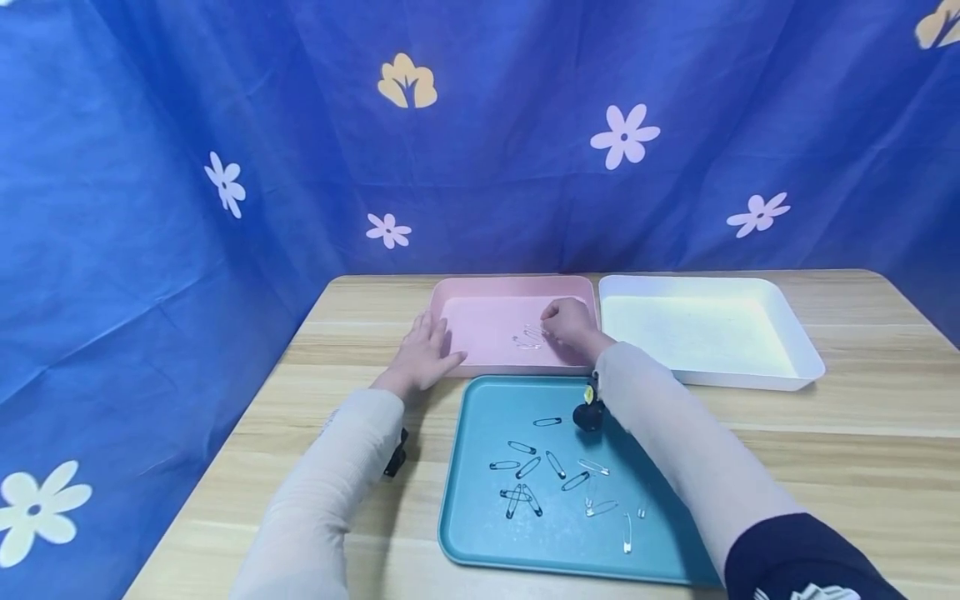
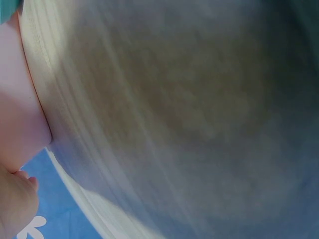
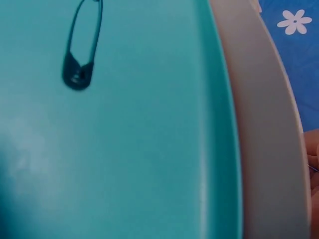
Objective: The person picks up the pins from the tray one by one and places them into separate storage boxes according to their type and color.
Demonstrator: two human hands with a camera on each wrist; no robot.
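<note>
My right hand (image 1: 572,323) reaches into the right part of the pink tray (image 1: 480,312), its fingertips pinching a silver safety pin (image 3: 313,168), of which just a thin wire shows in the right wrist view. Beside those fingertips several silver safety pins (image 1: 527,339) lie in a small group on the tray floor. With fingers spread, my left hand (image 1: 423,354) rests at the pink tray's left rim. Nearer me, the teal tray (image 1: 480,537) holds several black safety pins (image 1: 555,465) and several silver ones (image 1: 627,533) scattered about.
A white tray (image 1: 693,333) stands right of the pink one, their sides close together. The teal tray sits in front of the pink tray on the wooden table (image 1: 862,467). Behind the table hangs a blue flowered cloth (image 1: 495,150).
</note>
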